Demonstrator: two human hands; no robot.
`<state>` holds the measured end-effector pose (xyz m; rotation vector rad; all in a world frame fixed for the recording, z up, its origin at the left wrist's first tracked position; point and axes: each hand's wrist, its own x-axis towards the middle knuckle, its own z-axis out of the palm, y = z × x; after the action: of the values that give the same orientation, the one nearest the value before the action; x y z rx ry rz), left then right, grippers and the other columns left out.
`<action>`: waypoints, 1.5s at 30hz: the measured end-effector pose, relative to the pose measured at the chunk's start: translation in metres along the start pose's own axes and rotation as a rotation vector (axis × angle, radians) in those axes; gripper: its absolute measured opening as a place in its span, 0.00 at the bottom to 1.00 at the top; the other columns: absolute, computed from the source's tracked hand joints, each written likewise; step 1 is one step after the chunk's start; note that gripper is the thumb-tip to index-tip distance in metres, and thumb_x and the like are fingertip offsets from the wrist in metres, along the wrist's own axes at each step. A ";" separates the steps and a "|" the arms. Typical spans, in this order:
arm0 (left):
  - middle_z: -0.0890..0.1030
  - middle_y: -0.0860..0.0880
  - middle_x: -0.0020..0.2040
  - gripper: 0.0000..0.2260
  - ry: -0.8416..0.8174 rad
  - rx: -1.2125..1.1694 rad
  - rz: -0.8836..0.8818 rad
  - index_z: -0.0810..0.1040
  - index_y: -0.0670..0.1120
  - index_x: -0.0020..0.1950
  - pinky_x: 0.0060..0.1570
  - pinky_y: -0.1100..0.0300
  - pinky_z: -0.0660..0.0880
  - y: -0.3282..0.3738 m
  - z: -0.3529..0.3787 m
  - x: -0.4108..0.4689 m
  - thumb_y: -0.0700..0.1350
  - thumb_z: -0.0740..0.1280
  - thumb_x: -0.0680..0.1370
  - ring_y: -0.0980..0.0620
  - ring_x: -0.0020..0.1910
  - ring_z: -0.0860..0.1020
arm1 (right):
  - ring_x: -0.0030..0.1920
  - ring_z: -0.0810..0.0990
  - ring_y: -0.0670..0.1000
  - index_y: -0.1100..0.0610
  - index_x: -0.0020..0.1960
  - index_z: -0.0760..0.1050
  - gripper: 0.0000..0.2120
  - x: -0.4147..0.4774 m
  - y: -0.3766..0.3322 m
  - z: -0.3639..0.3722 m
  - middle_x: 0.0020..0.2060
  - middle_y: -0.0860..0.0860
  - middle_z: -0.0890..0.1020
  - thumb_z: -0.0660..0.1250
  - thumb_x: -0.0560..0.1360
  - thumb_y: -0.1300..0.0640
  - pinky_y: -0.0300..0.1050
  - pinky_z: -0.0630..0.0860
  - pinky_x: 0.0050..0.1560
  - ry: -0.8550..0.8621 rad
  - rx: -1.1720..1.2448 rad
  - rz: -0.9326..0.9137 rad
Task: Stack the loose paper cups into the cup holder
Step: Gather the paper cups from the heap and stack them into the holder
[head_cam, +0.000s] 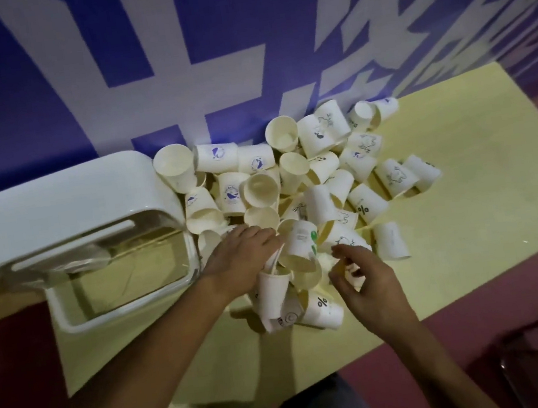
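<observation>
Left hand lies flat on paper cups, right hand, grip released, beside a "%" cup.

A black "%" sign stands on the side of the near cup, which lies at the near edge of the pile. The same "%" shows on the right cup, toward the right of the pile. The far-left cups carry a round blue emblem ringed with lettering too small to read. The wall banner behind the tabletop bears huge white characters on blue, cropped by the frame and not readable as words.
</observation>
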<state>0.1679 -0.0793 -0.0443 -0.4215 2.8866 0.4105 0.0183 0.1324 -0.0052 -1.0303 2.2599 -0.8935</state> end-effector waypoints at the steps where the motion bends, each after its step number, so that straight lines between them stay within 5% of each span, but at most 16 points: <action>1: 0.69 0.50 0.77 0.32 -0.027 0.021 0.004 0.64 0.52 0.80 0.75 0.52 0.61 0.000 0.000 0.002 0.36 0.65 0.76 0.48 0.74 0.68 | 0.61 0.79 0.48 0.52 0.68 0.76 0.24 0.005 0.010 -0.002 0.61 0.45 0.80 0.76 0.74 0.61 0.41 0.76 0.60 -0.020 -0.080 -0.068; 9: 0.74 0.51 0.72 0.37 0.018 -0.148 -0.173 0.64 0.55 0.80 0.64 0.51 0.73 -0.012 -0.016 -0.010 0.51 0.76 0.73 0.49 0.68 0.73 | 0.76 0.67 0.60 0.48 0.81 0.59 0.53 0.070 0.039 0.014 0.77 0.51 0.68 0.83 0.62 0.55 0.59 0.69 0.72 -0.372 -0.598 -0.586; 14: 0.74 0.55 0.71 0.37 0.275 -0.636 -0.482 0.67 0.59 0.76 0.64 0.49 0.76 -0.003 -0.019 -0.037 0.53 0.80 0.70 0.52 0.68 0.74 | 0.76 0.67 0.61 0.50 0.80 0.63 0.45 0.099 0.035 0.021 0.77 0.53 0.69 0.79 0.67 0.59 0.59 0.67 0.73 -0.365 -0.600 -0.760; 17: 0.76 0.57 0.68 0.33 0.512 -0.924 -0.684 0.69 0.59 0.73 0.60 0.57 0.77 0.014 -0.015 -0.054 0.50 0.80 0.72 0.59 0.65 0.75 | 0.72 0.72 0.59 0.53 0.77 0.68 0.37 0.112 0.030 0.027 0.72 0.54 0.74 0.77 0.71 0.57 0.57 0.73 0.68 -0.343 -0.546 -0.819; 20: 0.77 0.58 0.67 0.32 0.666 -1.002 -0.791 0.70 0.57 0.72 0.60 0.64 0.76 0.028 -0.014 -0.070 0.45 0.80 0.72 0.62 0.64 0.76 | 0.68 0.76 0.58 0.56 0.76 0.70 0.33 0.119 0.025 0.029 0.68 0.55 0.78 0.76 0.73 0.54 0.59 0.78 0.63 -0.346 -0.445 -0.789; 23: 0.77 0.61 0.64 0.33 0.760 -0.970 -0.836 0.71 0.55 0.70 0.58 0.60 0.77 0.031 -0.014 -0.087 0.43 0.81 0.70 0.59 0.63 0.77 | 0.66 0.77 0.56 0.56 0.76 0.69 0.36 0.115 0.017 0.024 0.68 0.54 0.78 0.77 0.71 0.51 0.59 0.79 0.60 -0.328 -0.322 -0.658; 29: 0.75 0.66 0.63 0.33 0.847 -0.855 -0.897 0.72 0.54 0.69 0.56 0.68 0.75 0.012 -0.011 -0.134 0.46 0.83 0.67 0.60 0.61 0.76 | 0.61 0.76 0.44 0.51 0.72 0.70 0.37 0.084 -0.029 0.023 0.63 0.42 0.76 0.81 0.68 0.46 0.40 0.74 0.58 -0.200 0.035 -0.363; 34: 0.78 0.62 0.64 0.33 0.862 -0.934 -0.967 0.74 0.56 0.69 0.56 0.63 0.76 -0.011 -0.004 -0.178 0.50 0.83 0.68 0.61 0.61 0.77 | 0.60 0.75 0.36 0.46 0.70 0.71 0.37 0.057 -0.074 0.048 0.61 0.38 0.77 0.82 0.66 0.48 0.26 0.70 0.54 -0.163 0.181 -0.289; 38: 0.77 0.64 0.64 0.32 0.877 -0.945 -0.953 0.74 0.55 0.70 0.56 0.62 0.77 -0.037 0.003 -0.213 0.49 0.82 0.69 0.61 0.62 0.76 | 0.63 0.73 0.34 0.43 0.70 0.70 0.36 0.037 -0.106 0.084 0.63 0.29 0.73 0.82 0.66 0.47 0.29 0.71 0.56 -0.159 0.191 -0.290; 45: 0.76 0.61 0.65 0.32 0.771 -0.973 -0.869 0.71 0.59 0.69 0.59 0.57 0.78 -0.075 0.012 -0.208 0.51 0.81 0.69 0.58 0.62 0.76 | 0.61 0.71 0.28 0.42 0.69 0.70 0.35 0.010 -0.134 0.131 0.63 0.39 0.76 0.82 0.66 0.49 0.28 0.69 0.57 -0.086 0.174 -0.222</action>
<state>0.3884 -0.0927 -0.0263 -2.2356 2.4115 1.7087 0.1614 0.0108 0.0046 -1.2305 1.9854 -1.0939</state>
